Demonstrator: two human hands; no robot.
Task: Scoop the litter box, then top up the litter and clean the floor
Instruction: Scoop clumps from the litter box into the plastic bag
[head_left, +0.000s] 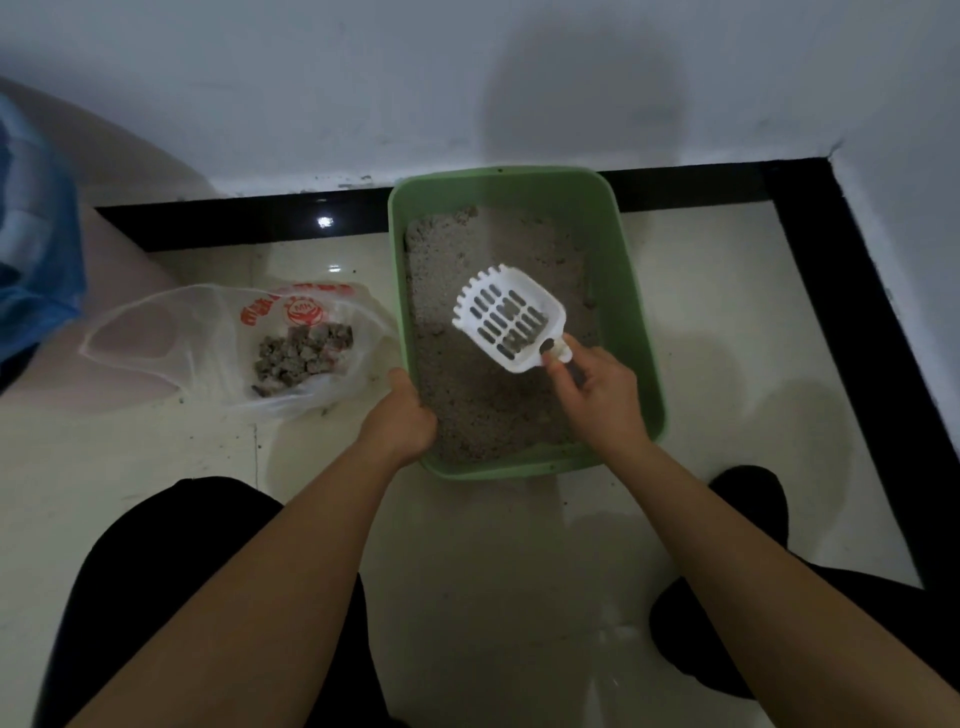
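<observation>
Head view, looking down: a green litter box (636, 332) sits on the pale tiled floor (727, 312), its far end near the black border strip (234, 221) at the foot of the white wall (363, 88). Grey-beige litter (467, 395) covers the bottom of the box in an uneven layer. Right hand (597, 395) grips the short handle of a white slotted scoop (506, 317), fingers curled round it; the scoop is held above the litter with its toothed edge pointing away from the person, and a small dark clump rests on the slots near the handle end. Left hand (408, 415) grasps the near-left rim of the box, fingers curled over the edge. Just left of the box, touching or nearly touching its side, lies an open translucent plastic bag (156, 332) with red printing, and a pile of grey clumps (301, 353) rests inside it. Scattered specks of litter lie on the floor around the bag and near the front of the box. Both forearms are bare; dark trousers show at the knees at lower left and right. A blue object (36, 234), blurred, is at the left edge, and what it is cannot be told.
</observation>
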